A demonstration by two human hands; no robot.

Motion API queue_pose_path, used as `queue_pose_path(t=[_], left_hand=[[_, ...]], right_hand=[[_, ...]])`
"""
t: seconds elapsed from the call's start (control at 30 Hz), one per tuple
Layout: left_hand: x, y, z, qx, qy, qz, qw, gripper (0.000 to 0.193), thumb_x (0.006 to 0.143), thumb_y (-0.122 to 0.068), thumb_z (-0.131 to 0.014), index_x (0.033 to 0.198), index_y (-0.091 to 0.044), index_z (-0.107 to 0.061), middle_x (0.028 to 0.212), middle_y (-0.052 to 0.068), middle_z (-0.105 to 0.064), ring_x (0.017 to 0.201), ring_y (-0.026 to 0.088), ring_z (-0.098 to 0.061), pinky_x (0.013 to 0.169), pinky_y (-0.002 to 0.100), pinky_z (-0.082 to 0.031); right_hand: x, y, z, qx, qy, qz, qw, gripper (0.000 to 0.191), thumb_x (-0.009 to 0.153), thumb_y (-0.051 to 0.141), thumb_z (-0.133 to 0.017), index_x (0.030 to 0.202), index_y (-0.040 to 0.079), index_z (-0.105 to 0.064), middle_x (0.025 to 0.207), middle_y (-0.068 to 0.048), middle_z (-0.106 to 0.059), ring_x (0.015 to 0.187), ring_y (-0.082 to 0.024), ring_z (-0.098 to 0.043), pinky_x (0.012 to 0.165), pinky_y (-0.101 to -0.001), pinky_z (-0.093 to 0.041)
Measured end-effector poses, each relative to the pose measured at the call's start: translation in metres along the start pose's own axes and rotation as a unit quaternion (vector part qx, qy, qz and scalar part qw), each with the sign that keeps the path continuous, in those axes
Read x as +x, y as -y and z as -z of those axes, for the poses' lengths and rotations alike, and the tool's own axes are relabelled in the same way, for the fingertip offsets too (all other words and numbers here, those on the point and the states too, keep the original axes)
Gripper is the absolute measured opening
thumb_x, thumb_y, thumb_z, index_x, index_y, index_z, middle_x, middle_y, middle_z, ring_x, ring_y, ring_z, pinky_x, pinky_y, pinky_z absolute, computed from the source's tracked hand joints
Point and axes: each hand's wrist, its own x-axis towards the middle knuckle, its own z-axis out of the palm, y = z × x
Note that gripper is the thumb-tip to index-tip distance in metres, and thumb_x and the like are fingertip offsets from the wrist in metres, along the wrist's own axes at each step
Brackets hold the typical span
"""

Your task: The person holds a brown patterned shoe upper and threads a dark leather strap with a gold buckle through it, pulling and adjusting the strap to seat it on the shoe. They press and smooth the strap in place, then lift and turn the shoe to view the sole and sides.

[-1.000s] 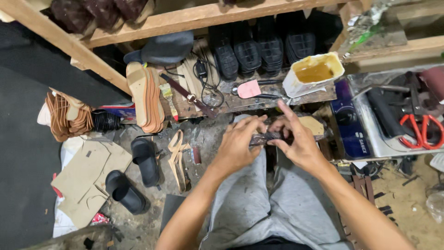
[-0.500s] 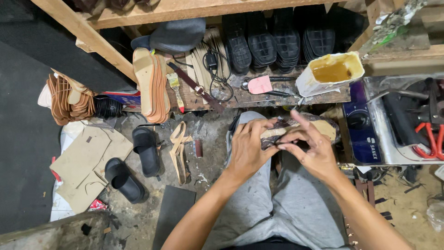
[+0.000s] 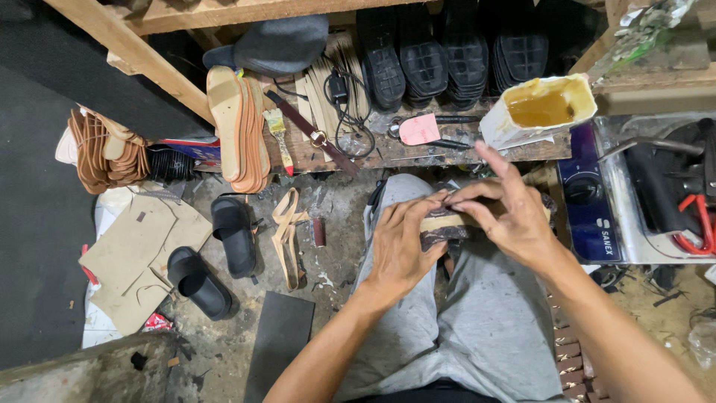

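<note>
Sandal parts fill my lap: both hands are closed around a tan sole with a dark strap (image 3: 447, 227), which rests on my grey-trousered knees. My left hand (image 3: 399, 246) curls over its near end, fingers bent and thumb pressing the upper edge. My right hand (image 3: 507, 216) pinches the far end between thumb and middle fingers, with the index finger sticking out straight toward the bench. Ahead on the wooden bench (image 3: 462, 153) stands an open tub of yellow glue (image 3: 541, 108), with a pink tag (image 3: 419, 129) beside it. Black soles (image 3: 447, 56) stand in a row behind. On the floor to my left lie two black slides (image 3: 216, 254) and a cardboard pattern (image 3: 138, 254).
</note>
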Motion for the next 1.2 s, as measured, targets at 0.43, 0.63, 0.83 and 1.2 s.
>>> queue_pose_path(t=[0.43,0.63,0.83,1.2], left_hand=[[0.011,0.006,0.007,-0.016,0.045,0.047,0.998,0.078,0.073,-0.011,-0.086,0.139,-0.003,-0.044,0.13,0.012,-0.066,0.117,0.034,-0.062,0.103,0.044,-0.045],[0.016,0.008,0.009,-0.021,0.055,0.048,0.997,0.079,0.072,-0.012,-0.086,0.14,-0.004,-0.045,0.133,0.011,-0.065,0.118,0.033,-0.062,0.104,0.044,-0.045],[0.017,0.009,0.009,-0.02,0.066,0.066,0.995,0.08,0.071,-0.013,-0.086,0.139,-0.004,-0.046,0.131,0.012,-0.065,0.118,0.034,-0.062,0.105,0.044,-0.045],[0.018,0.01,0.009,-0.024,0.067,0.057,0.996,0.081,0.071,-0.012,-0.086,0.14,-0.003,-0.045,0.132,0.011,-0.065,0.118,0.033,-0.062,0.104,0.045,-0.045]], right_hand=[[0.024,-0.005,0.015,-0.026,0.048,-0.013,0.998,0.1,0.084,0.006,-0.081,0.162,0.007,-0.02,0.095,-0.007,-0.079,0.093,-0.016,-0.076,0.094,-0.0316,-0.054],[0.025,-0.003,0.02,-0.032,0.066,-0.017,0.997,0.101,0.081,0.006,-0.083,0.161,0.007,-0.021,0.095,-0.007,-0.078,0.089,-0.016,-0.076,0.086,-0.0294,-0.059],[0.03,-0.004,0.02,-0.082,0.058,0.043,0.994,0.099,0.081,0.006,-0.084,0.159,0.004,-0.023,0.094,-0.006,-0.078,0.097,-0.018,-0.074,0.11,-0.0378,-0.045],[0.033,-0.01,0.021,-0.081,0.055,0.054,0.994,0.097,0.083,0.004,-0.083,0.158,0.003,-0.022,0.091,-0.006,-0.079,0.114,-0.019,-0.069,0.125,-0.0395,-0.029]])
